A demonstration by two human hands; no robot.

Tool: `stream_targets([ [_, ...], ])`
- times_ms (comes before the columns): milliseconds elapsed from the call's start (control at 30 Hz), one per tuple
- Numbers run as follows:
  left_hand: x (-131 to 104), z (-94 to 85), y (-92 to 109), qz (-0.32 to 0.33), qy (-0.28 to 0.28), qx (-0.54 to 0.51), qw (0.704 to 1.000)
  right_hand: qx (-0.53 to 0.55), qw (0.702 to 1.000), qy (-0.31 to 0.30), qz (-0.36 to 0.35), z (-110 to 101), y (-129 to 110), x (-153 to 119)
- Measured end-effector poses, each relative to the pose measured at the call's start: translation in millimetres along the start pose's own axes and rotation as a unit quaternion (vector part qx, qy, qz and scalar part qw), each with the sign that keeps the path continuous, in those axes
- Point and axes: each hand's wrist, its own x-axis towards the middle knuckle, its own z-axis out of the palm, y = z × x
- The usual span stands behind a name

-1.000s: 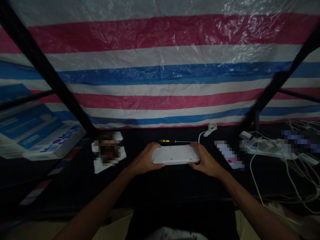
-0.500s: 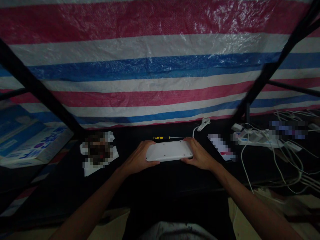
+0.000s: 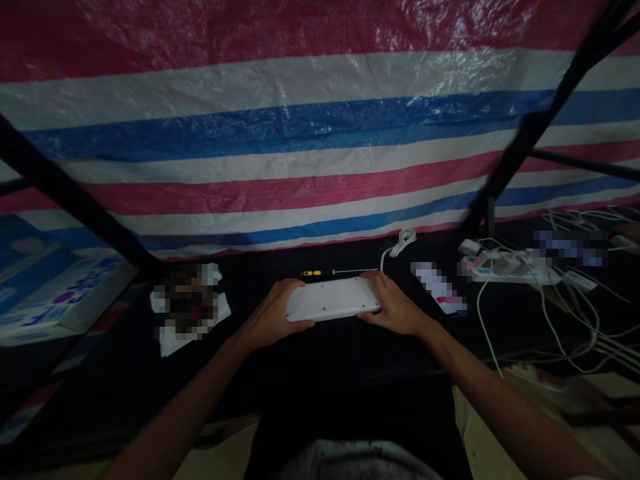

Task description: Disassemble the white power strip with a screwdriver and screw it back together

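Note:
A flat white rectangular plastic casing (image 3: 333, 299) lies between my hands, with small dark screws or screw holes along its edges. My left hand (image 3: 280, 310) grips its left end, thumb at the near edge and fingers at the far side. Its right end is in my right hand (image 3: 393, 303), held the same way. Just behind the casing lies a screwdriver (image 3: 319, 273) with a black-and-yellow handle, its shaft pointing right. From near my right fingers a white cable (image 3: 400, 243) runs back to a small bundle; whether it joins the casing is hidden.
On the black table (image 3: 320, 367), a blurred-out item on white paper (image 3: 173, 343) lies left, a phone-like object (image 3: 435, 283) right. Farther right are a white power strip (image 3: 520, 270) and tangled cables. A blue-and-white box (image 3: 65, 300) stands left; striped sheeting (image 3: 310, 193) hangs behind.
The camera view has tilted and shifted a little, so the scene sits slightly differently. Both hands keep their hold on the casing, which stays in front of the screwdriver.

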Motion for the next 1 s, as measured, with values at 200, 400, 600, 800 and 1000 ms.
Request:
stream_targets([
  [200,0.1,0.5,-1.9,0.007,0.002,-0.002,1.000,0.000,1.000,-0.005,0.009,-1.4,-1.6,0.6],
  [400,0.9,0.7,-1.3,0.007,0.005,0.000,1.000,0.003,1.000,-0.007,0.010,-1.8,-1.9,0.7],
  [600,-0.2,2.5,-4.0,-0.003,0.006,-0.001,1.000,-0.006,1.000,-0.008,0.014,-0.6,-0.4,0.4],
  [800,-0.7,3.2,-5.0,-0.003,0.011,-0.005,1.000,-0.010,1.000,-0.001,0.006,0.6,1.0,0.5],
  [1000,-0.4,3.0,-4.0,0.007,0.017,-0.003,1.000,-0.010,1.000,-0.001,0.007,-0.7,-2.1,1.0],
])
